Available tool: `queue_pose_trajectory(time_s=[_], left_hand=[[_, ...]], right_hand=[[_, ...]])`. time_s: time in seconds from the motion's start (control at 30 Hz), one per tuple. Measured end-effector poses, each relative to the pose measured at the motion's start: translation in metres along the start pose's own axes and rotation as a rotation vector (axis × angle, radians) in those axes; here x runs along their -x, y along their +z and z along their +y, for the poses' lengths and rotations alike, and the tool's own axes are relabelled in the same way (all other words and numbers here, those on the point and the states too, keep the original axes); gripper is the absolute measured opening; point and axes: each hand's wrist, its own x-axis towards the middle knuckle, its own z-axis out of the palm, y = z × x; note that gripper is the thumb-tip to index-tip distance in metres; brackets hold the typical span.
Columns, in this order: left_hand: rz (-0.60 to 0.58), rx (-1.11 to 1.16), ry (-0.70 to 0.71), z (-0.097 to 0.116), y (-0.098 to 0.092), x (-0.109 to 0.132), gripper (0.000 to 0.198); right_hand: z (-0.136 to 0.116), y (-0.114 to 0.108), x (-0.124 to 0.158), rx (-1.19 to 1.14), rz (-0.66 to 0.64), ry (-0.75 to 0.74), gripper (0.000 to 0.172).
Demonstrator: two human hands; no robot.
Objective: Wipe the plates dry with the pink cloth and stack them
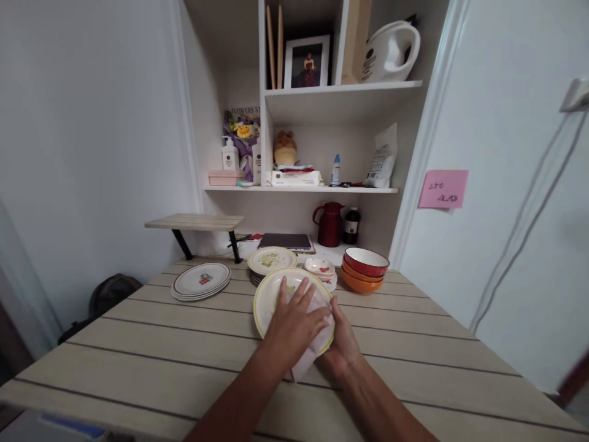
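Observation:
A cream plate with a yellow rim [261, 301] is tilted up above the table, its face towards me. Along its right edge my right hand [343, 344] grips the rim, the fingers partly hidden behind it. My left hand [292, 322] lies flat on the plate's face with its fingers spread. Under that palm is a thin pale pink cloth [304, 365], pressed against the plate, with one corner hanging below the rim. A green print on the plate is partly covered by my fingers.
Behind the plate stand a stack of yellow-rimmed plates [272, 260], small strawberry-patterned dishes [319, 266] and stacked red and orange bowls [363, 283]. Red-rimmed plates [202, 281] lie at left near a raised wooden stand [196, 222]. A red jug [330, 226] is at the back.

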Motion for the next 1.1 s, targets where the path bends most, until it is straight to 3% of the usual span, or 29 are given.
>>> queue_pose_trajectory(time_s=[0.17, 0.3, 0.37, 0.43, 0.6, 0.7, 0.83, 0.97, 1.1], left_hand=[[0.061, -0.055, -0.215, -0.012, 0.018, 0.005, 0.04], [-0.028, 0.133, -0.259, -0.025, 0.016, 0.019, 0.043], [-0.024, 0.262, -0.239, -0.029, 0.011, 0.03, 0.046], [0.061, 0.296, -0.205, -0.033, 0.006, 0.042, 0.047], [0.153, 0.089, 0.067, -0.037, -0.002, 0.07, 0.04], [0.111, -0.029, 0.081, -0.036, 0.001, 0.08, 0.049], [0.006, -0.076, 0.074, -0.032, 0.01, 0.079, 0.07], [-0.041, -0.103, -0.009, -0.03, 0.015, 0.065, 0.061], [0.008, -0.17, -0.158, -0.042, 0.015, 0.054, 0.058]], right_hand=[[0.014, 0.0, -0.004, -0.013, 0.059, 0.09, 0.052], [0.021, 0.003, -0.005, 0.033, 0.12, 0.111, 0.047], [0.02, 0.004, -0.005, 0.035, 0.118, 0.106, 0.046], [0.016, 0.005, -0.006, 0.029, 0.122, 0.082, 0.043], [0.01, 0.003, -0.006, 0.042, 0.087, 0.063, 0.049], [0.01, 0.003, -0.004, 0.049, 0.026, 0.083, 0.052], [0.016, 0.003, -0.001, 0.094, -0.03, 0.168, 0.057], [0.023, 0.005, 0.001, 0.15, -0.046, 0.238, 0.057], [0.026, 0.007, 0.002, 0.177, -0.038, 0.206, 0.055]])
